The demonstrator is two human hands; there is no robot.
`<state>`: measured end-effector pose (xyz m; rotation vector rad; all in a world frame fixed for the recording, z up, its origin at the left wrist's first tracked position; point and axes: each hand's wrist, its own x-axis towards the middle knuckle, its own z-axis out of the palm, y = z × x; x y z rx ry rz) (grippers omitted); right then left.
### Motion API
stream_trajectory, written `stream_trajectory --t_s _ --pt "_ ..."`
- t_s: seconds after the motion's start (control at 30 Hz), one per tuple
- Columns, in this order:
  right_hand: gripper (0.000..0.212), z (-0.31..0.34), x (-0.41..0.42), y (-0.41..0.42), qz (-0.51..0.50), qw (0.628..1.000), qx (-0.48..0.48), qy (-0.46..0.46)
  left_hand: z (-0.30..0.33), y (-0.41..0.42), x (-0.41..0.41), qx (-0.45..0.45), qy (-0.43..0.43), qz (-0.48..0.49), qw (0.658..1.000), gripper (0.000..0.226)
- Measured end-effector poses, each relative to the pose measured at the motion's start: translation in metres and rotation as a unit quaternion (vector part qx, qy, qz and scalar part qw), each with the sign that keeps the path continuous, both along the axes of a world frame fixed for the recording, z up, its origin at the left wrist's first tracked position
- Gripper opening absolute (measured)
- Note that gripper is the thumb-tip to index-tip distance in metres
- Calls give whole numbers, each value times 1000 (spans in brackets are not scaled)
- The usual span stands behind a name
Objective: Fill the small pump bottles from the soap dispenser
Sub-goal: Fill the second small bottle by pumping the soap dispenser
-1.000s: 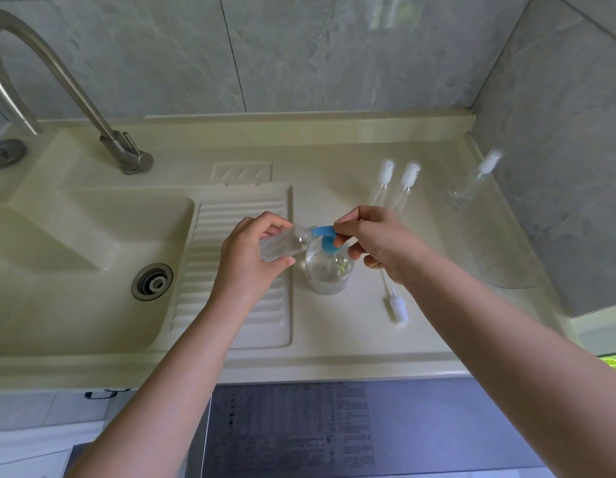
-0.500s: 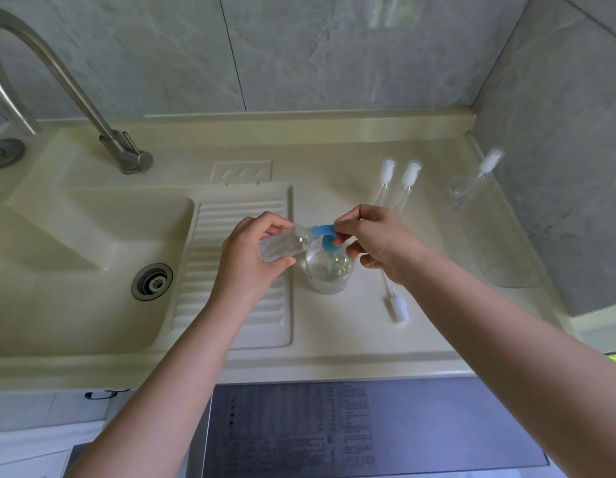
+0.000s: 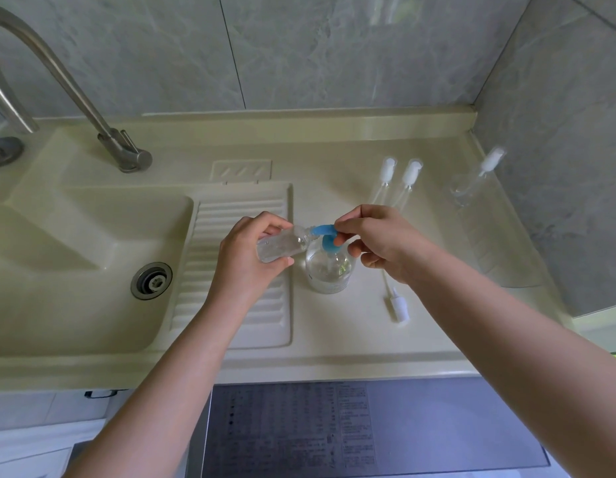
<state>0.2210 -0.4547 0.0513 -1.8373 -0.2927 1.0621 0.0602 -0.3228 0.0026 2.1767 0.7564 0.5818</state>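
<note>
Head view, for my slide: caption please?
Left hand tilts small bottle to blue pump; right hand presses it.

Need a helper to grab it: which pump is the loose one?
Start at the soap dispenser on the counter. Just right of it, nearer you, the loose pump lies flat by itself, while two others lie side by side further back.

Faucet [image 3: 58, 84] spout cut off left
</note>
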Motion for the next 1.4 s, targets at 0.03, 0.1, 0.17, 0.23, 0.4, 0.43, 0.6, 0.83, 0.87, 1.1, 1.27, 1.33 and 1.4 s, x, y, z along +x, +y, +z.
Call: stream_trajectory --t_s 0.03,0.1,0.17,0.23,0.4,0.43,0.6,0.83,0.87,1.1,1.27,1.33,1.4 --pt "8 0 0 0 3 1000 0 -9 0 0 0 -2 0 0 1000 49" --pt "8 -2 -1 1 9 999 -2 -32 -1 0 0 -6 3 0 1000 49" --pt "7 -3 -3 2 12 999 -3 -44 0 0 0 -8 2 1 1000 49" --pt "6 -2 -2 1 7 999 0 -31 1 0 1 -7 2 3 1000 49" --pt "5 0 -1 0 11 1000 0 -29 1 0 2 0 3 3 1000 49" --pt "5 -1 -2 0 14 999 0 -34 2 0 2 1 4 2 1000 49" --pt "5 1 -2 0 28 999 -6 -44 3 2 2 4 6 3 1000 48" --pt "5 0 -1 0 22 999 -9 -44 3 1 1 9 7 4 1000 48" --pt "5 0 -2 1 23 999 -9 -49 3 1 1 9 9 4 1000 49" --pt "5 3 1 1 25 999 -13 -43 4 1 2 12 9 2 1000 48" --pt "5 0 -2 0 28 998 -11 -50 3 0 2 14 10 2 1000 48" --pt "5 1 -1 0 20 999 -10 -35 3 0 2 16 8 2 1000 49" --pt "5 3 0 1 12 1000 -9 -21 4 -1 3 16 7 2 1000 48"
